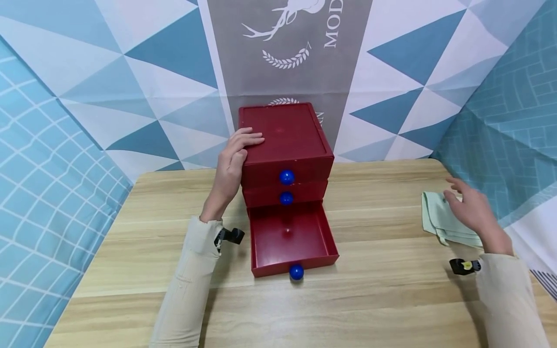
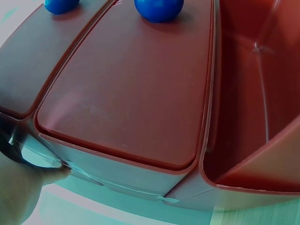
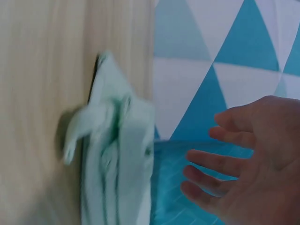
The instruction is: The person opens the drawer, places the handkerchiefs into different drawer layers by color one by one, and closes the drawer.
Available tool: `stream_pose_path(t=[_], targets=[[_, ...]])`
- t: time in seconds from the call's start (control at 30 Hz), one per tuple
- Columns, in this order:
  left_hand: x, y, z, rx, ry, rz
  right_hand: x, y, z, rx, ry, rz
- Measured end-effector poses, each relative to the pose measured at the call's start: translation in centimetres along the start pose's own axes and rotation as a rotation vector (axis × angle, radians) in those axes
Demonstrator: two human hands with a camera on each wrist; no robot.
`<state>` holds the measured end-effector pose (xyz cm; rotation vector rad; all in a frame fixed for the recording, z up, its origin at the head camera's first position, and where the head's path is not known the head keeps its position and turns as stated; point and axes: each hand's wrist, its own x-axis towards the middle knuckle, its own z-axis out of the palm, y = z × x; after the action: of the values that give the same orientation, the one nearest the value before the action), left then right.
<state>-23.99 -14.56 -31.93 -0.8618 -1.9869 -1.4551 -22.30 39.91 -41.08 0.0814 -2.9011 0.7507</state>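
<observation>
A dark red box of three drawers [image 1: 283, 137] stands on the table, each front bearing a round blue knob [image 1: 297, 272]. Its bottom drawer [image 1: 270, 241] is pulled out and holds nothing; the upper two are closed. My left hand [image 1: 231, 162] rests on the box's top left edge, fingers lying over the top and thumb against the side. In the left wrist view, the thumb [image 2: 56, 174] touches the side wall. At the right, my right hand [image 1: 474, 210] hovers by a folded pale green cloth [image 1: 432, 212], fingers spread and slightly bent, holding nothing.
A wood-grain table [image 1: 374, 299] carries everything. Behind it hangs a patterned cloth backdrop [image 1: 174, 96] with blue and white triangles, close to the box's back. More blue sheeting [image 1: 39, 193] hangs along the left side and at the right.
</observation>
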Motion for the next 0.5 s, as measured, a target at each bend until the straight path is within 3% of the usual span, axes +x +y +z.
stream_pose_path(t=[0.13,0.3,0.4,0.5], targets=[[0.0,0.0,-0.1,0.003,-0.002,-0.009,-0.2,1.5,-0.2,0.033,-0.022,0.019],[0.0,0.0,0.0,0.002,-0.002,-0.008,-0.5,3.0,-0.5,0.139,-0.136,0.072],[0.0,-0.1,0.0,0.003,-0.002,-0.013,-0.5,4.0,-0.3,0.114,-0.178,0.118],[0.0,-0.2,0.0,0.002,-0.001,-0.018,-0.3,5.0,0.0,0.037,-0.16,0.112]])
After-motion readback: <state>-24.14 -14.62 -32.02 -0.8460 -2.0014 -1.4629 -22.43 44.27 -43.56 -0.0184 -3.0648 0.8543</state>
